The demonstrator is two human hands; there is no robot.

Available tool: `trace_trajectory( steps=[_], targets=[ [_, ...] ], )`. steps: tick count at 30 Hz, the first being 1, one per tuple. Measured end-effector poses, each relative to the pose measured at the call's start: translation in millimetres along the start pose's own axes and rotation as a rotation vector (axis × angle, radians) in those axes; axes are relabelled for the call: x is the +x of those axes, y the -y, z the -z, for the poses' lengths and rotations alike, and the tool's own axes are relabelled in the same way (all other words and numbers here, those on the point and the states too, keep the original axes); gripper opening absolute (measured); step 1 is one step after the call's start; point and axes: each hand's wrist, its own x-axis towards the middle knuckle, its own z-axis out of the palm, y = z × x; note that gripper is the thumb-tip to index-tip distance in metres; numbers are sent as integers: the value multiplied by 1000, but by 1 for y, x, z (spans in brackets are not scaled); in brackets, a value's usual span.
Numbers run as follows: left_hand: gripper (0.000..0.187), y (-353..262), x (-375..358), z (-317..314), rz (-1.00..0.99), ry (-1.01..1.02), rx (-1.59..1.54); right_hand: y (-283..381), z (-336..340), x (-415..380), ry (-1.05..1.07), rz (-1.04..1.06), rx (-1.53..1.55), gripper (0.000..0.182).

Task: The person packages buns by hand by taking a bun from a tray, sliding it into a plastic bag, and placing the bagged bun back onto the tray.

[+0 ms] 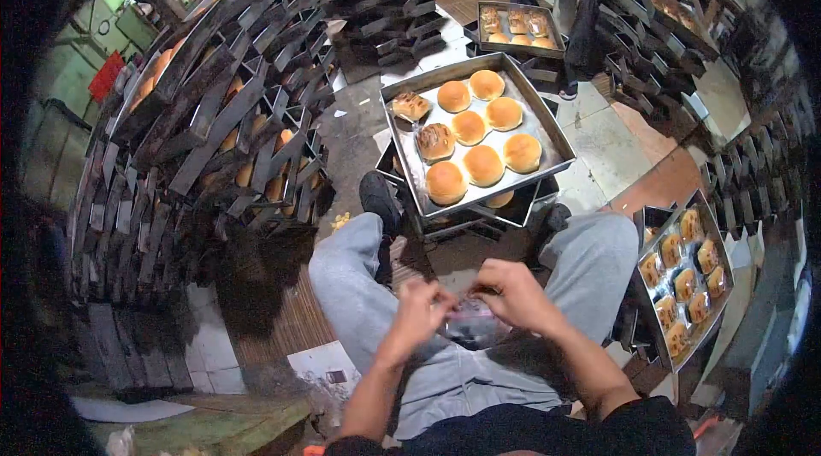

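Note:
Both hands are close together above my lap. My left hand [419, 316] pinches the left edge of a clear plastic bag [469, 322] with a pinkish strip, and my right hand [516, 295] has its fingers closed on the bag's right side. What the bag holds is too blurred to tell. Beyond my knees, a square metal tray [562, 141] holds several round golden buns [469, 127]. Two buns at its left side, one of them the bun [435, 141], have a brown topping. The tray rests on other trays.
Tall stacks of dark trays [205, 105] with buns rise at the left. Another tray [682, 364] of topped buns stands at the right. At the back, a seated person [584, 28] is beside a smaller bun tray [547, 51]. More stacks line the right side.

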Motion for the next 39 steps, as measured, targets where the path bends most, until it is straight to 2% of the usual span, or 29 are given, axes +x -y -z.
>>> trace_trajectory(
  steps=[1,4,5,6,8,9,10,12,13,14,16,17,18,20,21,22,23,24,25,26,27,28,29,30,31,32,34,37,39],
  targets=[
    [34,-4,19,20,-92,-5,115,12,16,5,102,-105,-13,22],
    [38,-43,52,66,-299,3,235,33,21,6,60,-96,104,26],
    [40,-54,54,76,-394,19,232,27,15,6,128,10,86,45],
    [40,-59,55,82,-395,15,227,25,7,6,131,10,81,45],
    [56,-60,53,89,-463,-55,416,22,-12,10,75,27,-4,64],
    [70,-62,50,90,-442,-66,421,22,-14,21,31,143,-110,77],
    [70,-67,47,92,-441,-68,419,18,-16,32,34,143,-112,77],
    [78,-81,38,101,-444,-87,285,11,-27,47,206,94,-205,82],
    [78,-85,34,108,-428,-88,220,2,-37,60,207,146,-183,97],
    [78,-73,38,104,-424,-93,209,-2,-42,63,218,143,-187,97],
    [85,-43,50,92,-170,-664,-406,31,-41,95,135,106,28,108],
    [79,-43,56,93,-4,-566,-843,30,-57,107,160,195,152,110],
    [65,-22,73,85,47,-480,-1010,43,-83,116,102,210,273,106],
    [51,15,90,92,120,-556,-1276,55,-109,132,-19,68,274,83],
    [45,33,104,106,185,-787,-1324,46,-114,146,-13,72,265,83],
    [39,54,112,119,260,-1016,-1363,29,-119,163,-23,99,176,65],
    [39,96,116,126,246,-1064,-1459,10,-124,181,-34,122,90,50],
    [41,110,118,132,227,-1131,-1489,-11,-121,215,-241,191,-45,27],
    [44,122,113,134,221,-1077,-1517,-30,-107,250,-225,52,-230,29],
    [49,129,105,133,217,-1022,-1546,-53,-94,284,-278,40,-391,28],
    [49,122,103,133,225,-1012,-1552,-76,-83,313,-238,-166,-490,27],
    [50,105,102,134,215,-952,-1533,-128,-79,338,-287,-124,-483,28],
    [52,91,101,135,205,-894,-1515,-149,-67,347,-356,-204,-594,25],
    [52,83,102,135,212,-890,-1521,-157,-45,354,-143,-290,-884,25],
    [53,79,103,137,192,-858,-1493,-155,-30,350,-155,-310,-971,24],
    [53,78,102,139,174,-825,-1463,-160,-23,345,-151,-314,-971,24],
    [55,82,99,137,237,-815,-1469,-172,-14,339,-436,-98,-894,24],
    [56,80,103,137,248,-717,-1481,-199,1,369,-582,-97,-755,23],
    [57,78,107,134,248,-688,-1489,-235,26,408,-575,-172,-819,23]
  ],
)
